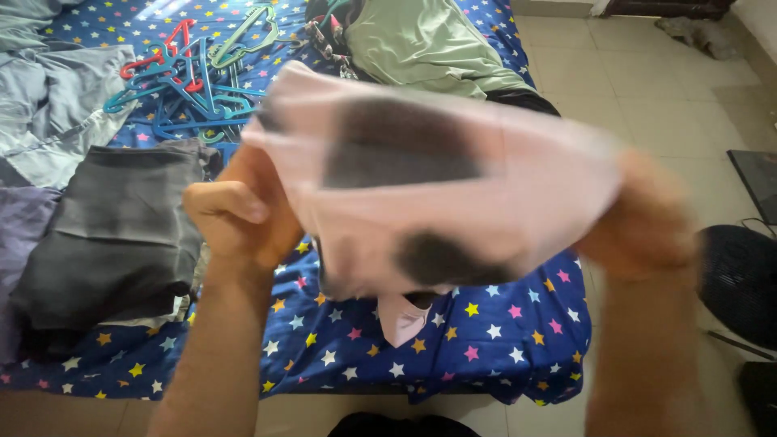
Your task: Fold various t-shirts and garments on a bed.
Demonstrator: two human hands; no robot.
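I hold a pale pink garment (518,202) with dark patches stretched out in the air over the bed. My left hand (235,214) grips its left edge with the fingers curled in. My right hand (647,218), blurred by motion, grips its right edge. A loose end of the pink cloth hangs down toward the blue sheet with coloured stars (486,348). The garment hides the middle of the bed.
A folded dark grey garment (113,235) lies left of my left arm, beside grey-blue clothes (48,105). Several plastic hangers (186,81) lie at the back. A light green garment (421,40) is behind. Tiled floor (647,73) and a dark round object (740,275) are on the right.
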